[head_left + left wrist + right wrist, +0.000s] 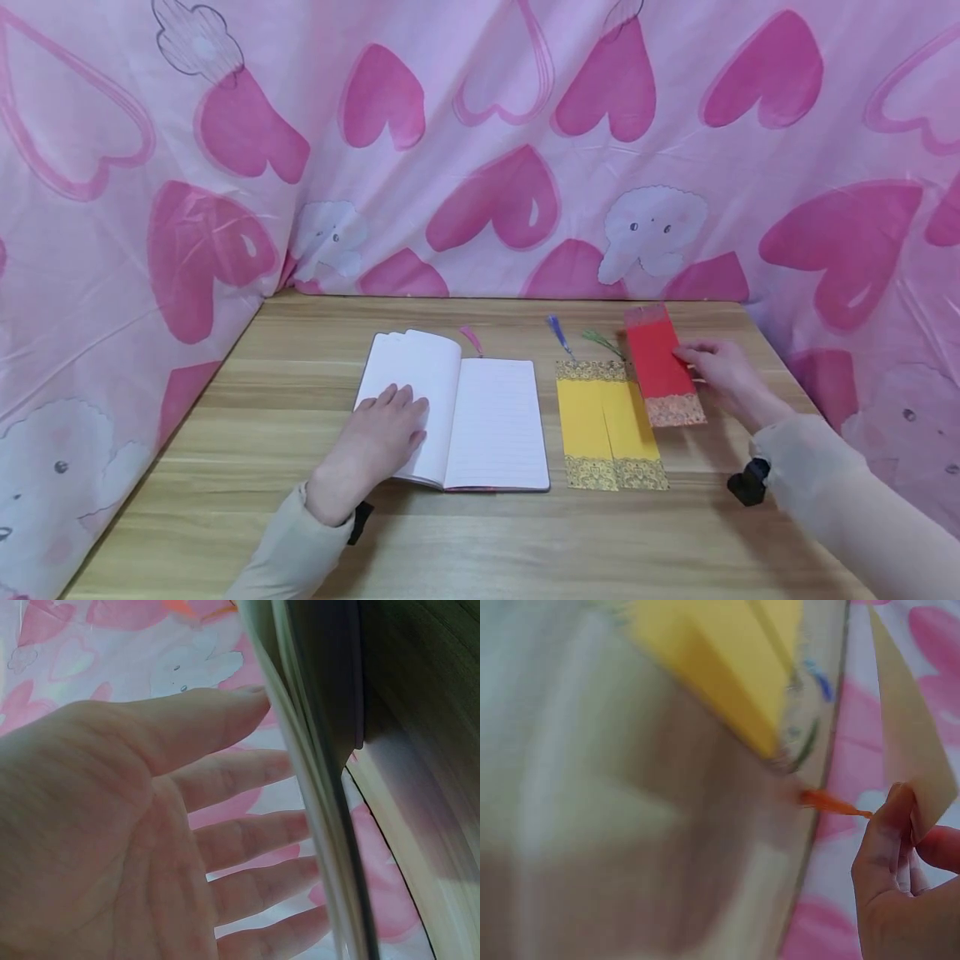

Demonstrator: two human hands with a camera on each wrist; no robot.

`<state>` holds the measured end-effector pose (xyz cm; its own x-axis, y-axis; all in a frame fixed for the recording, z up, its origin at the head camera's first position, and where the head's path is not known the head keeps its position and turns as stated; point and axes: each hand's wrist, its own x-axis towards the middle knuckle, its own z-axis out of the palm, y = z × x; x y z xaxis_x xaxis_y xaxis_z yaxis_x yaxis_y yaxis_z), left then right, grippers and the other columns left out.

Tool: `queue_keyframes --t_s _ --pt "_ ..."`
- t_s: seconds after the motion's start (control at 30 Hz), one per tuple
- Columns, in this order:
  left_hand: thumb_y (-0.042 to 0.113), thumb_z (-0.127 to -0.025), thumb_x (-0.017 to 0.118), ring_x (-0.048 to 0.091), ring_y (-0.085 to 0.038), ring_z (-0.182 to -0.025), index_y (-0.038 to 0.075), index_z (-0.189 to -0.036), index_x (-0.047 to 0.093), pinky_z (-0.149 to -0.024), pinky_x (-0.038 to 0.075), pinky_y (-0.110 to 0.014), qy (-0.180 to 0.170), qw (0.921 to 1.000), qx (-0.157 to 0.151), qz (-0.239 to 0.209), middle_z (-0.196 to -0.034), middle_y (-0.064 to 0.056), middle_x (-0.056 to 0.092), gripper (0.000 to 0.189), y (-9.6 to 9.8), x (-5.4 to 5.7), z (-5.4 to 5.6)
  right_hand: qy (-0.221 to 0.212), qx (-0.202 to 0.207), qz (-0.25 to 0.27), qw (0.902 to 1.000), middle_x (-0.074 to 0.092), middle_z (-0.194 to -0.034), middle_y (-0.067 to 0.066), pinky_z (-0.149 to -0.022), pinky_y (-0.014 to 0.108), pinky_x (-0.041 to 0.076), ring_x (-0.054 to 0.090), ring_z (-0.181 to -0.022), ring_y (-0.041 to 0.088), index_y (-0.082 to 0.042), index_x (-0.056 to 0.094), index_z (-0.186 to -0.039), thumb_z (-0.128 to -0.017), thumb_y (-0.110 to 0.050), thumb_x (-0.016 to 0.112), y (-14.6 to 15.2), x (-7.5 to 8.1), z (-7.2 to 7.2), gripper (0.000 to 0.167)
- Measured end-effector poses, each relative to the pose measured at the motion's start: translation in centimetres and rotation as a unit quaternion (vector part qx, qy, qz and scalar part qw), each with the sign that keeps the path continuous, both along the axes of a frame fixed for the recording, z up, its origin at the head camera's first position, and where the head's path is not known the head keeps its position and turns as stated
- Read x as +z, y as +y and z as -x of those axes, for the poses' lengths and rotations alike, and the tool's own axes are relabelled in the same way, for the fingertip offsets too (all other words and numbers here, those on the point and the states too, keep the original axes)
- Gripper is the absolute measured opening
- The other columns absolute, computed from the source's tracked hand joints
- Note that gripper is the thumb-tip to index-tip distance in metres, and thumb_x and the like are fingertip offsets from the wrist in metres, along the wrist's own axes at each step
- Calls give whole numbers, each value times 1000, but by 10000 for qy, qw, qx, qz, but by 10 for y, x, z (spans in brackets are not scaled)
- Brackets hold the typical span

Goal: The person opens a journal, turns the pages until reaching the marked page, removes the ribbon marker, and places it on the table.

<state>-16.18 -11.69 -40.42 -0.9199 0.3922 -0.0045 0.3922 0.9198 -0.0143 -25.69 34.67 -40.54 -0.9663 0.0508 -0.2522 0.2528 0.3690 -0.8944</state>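
An open notebook [491, 425] lies on the table, blank white on its left page and lined on its right. My left hand [381, 433] rests on the left page; in the left wrist view its fingers [255, 840] stretch out straight against the paper. To the right, a red bookmark [662, 358] with patterned ends is held at its right edge by my right hand [727, 379], pinched between thumb and fingers. The right wrist view shows its pale back [915, 742] and an orange tassel [829, 802]. It partly covers the right one of two yellow bookmarks [585, 421].
A blue tassel [557, 333] and a green tassel [602, 342] lie above the yellow bookmarks. Behind the notebook's top edge shows a pink tassel [471, 339]. Pink heart-patterned cloth [487, 192] hangs around the wooden table [480, 542] at the back and sides.
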Motion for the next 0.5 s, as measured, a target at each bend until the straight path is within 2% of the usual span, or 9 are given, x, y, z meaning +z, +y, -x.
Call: queue_keyframes --t_s 0.13,0.23,0.4,0.5 --pt "28 -90 70 55 -39 -117 8 -120 62 -90 49 -56 68 10000 -10 24 -120 -18 59 37 -3 1 -3 -235 69 -220 9995 63 -93 -1 -72 29 57 61 -78 9 16 41 -137 -101 -21 53 10 -25 -10 52" --pt "27 -90 71 54 -39 -118 8 -119 62 -90 49 -56 46 10000 17 31 -120 -18 59 36 -5 0 -4 -379 35 -316 9988 65 -97 6 -71 29 57 63 -78 11 17 41 -135 -101 -18 53 15 -38 -19 51" --pt "29 -92 69 52 -40 -122 7 -124 61 -94 46 -58 -27 10000 14 -8 -127 -19 57 40 -5 -1 -2 -590 -134 -465 9971 59 -115 23 -71 26 56 59 -84 16 17 41 -136 -100 -18 54 24 -46 -33 51" --pt "29 -92 69 52 -40 -122 7 -124 61 -94 47 -57 -27 10000 -15 -7 -127 -19 57 40 -4 -1 -2 -608 -160 -559 9965 60 -114 21 -70 26 56 59 -84 17 16 44 -134 -100 -19 55 27 -50 -38 50"
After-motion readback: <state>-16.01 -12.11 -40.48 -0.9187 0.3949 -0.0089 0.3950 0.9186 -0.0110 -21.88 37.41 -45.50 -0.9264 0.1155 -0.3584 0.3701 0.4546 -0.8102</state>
